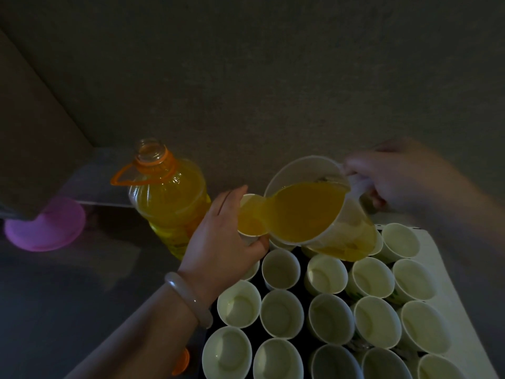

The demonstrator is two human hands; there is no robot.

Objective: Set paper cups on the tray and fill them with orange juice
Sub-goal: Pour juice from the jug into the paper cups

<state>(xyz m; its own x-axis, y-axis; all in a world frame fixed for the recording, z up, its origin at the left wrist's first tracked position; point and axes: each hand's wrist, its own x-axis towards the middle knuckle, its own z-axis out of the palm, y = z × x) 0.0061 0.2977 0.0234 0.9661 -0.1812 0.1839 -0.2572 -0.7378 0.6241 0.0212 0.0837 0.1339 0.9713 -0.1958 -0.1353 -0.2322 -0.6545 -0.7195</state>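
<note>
My right hand (393,176) grips the handle of a clear pitcher (322,212) tilted to the left, and orange juice runs over its spout. My left hand (221,242) wraps around a paper cup (252,224) at the spout; juice stands high in that cup. Below and to the right, several empty white paper cups (281,269) stand packed in rows on a dark tray (210,335). An open bottle of orange juice (169,198) with an orange carry loop stands just left of my left hand.
A pink round lid (46,225) lies at the far left under a grey box. An orange bottle cap (181,362) sits by my left forearm. A white surface (461,318) borders the tray on the right. A grey wall stands behind.
</note>
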